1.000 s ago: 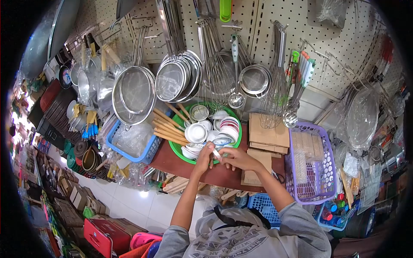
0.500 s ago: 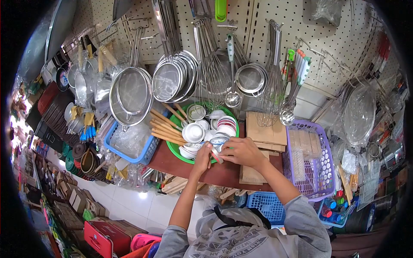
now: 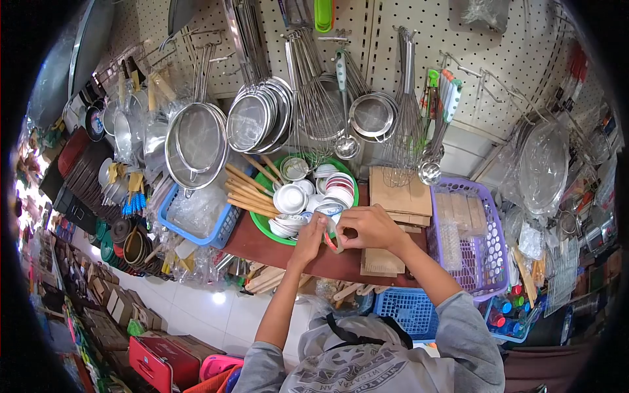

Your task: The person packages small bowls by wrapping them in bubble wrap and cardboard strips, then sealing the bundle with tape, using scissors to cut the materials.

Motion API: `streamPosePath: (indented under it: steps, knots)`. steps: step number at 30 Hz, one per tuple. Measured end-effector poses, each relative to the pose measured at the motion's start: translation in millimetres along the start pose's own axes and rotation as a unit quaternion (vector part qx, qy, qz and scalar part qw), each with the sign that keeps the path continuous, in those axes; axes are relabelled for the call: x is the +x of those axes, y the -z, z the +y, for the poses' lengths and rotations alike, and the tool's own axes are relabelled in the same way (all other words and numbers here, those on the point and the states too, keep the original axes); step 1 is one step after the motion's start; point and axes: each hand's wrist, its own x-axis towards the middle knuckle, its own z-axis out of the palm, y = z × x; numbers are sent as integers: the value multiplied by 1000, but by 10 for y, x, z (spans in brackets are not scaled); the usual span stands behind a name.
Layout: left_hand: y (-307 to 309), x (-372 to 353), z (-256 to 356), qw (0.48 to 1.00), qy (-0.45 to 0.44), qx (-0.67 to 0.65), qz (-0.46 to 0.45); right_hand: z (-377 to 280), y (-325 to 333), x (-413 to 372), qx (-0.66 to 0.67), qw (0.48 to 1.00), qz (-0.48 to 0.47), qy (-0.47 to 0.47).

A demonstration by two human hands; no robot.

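Low in front of the green basin (image 3: 358,196), my left hand (image 3: 308,243) is closed on a small red-edged ring (image 3: 332,245) that looks like a roll of tape. My right hand (image 3: 371,229) pinches at the ring's right side, thumb and forefinger curled together. Whatever thin piece may lie between those fingertips is too small to make out. Just beyond both hands, the basin holds white bowls (image 3: 289,198), a stack of red-rimmed small dishes (image 3: 340,188) and several wooden-handled utensils (image 3: 252,204) leaning out to the left.
Flat cardboard pieces (image 3: 400,196) lie right of the basin, beside a purple basket (image 3: 501,262). A blue basket (image 3: 227,226) with plastic bags stands left. Strainers (image 3: 196,144) and whisks (image 3: 318,105) hang from the pegboard above. Another blue basket (image 3: 406,308) sits below the counter's edge.
The view has shifted slightly. My right hand's fingers have curled into a tighter pinch beside the ring, and the ring's red edge now shows more between my hands.
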Motion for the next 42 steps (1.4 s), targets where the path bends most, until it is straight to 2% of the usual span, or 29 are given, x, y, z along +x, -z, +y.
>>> streamPosePath:
  steps: [6, 10, 11, 14, 15, 18, 23, 27, 32, 35, 42]
  knots:
    - [-131, -98, 164, 986, 14, 137, -95, 38, 50, -219, 114, 992, -17, -54]
    - [-300, -187, 297, 996, -46, 77, -3, 84, 70, -432, 128, 983, -35, -127]
    - [-327, -228, 357, 997, -32, 66, 11, 103, 76, -492, 122, 982, -35, -138]
    - [-388, -316, 459, 995, -38, 56, -77, 193, 48, -708, 123, 974, -57, -180]
    - [-422, -363, 509, 993, -10, 41, -110, 239, 14, -788, 133, 970, -67, -190]
    - [-573, -457, 488, 948, 36, -142, -281, 294, -42, -1022, 151, 958, -106, -220]
    - [-908, -669, 266, 896, 116, -165, -395, 360, -187, -1364, 200, 933, -142, -265]
    - [-1065, -904, 121, 887, 118, -249, -370, 419, -371, -1557, 250, 910, -160, -288]
    - [-1242, -1151, -42, 857, 163, -342, -350, 397, -528, -1674, 215, 921, -174, -275]
    - [-1196, -1203, 116, 867, 187, -306, -347, 332, -553, -1704, 193, 928, -165, -272]
    - [-1417, -1309, 5, 854, 267, -355, -273, 228, -544, -1816, 160, 945, -113, -263]
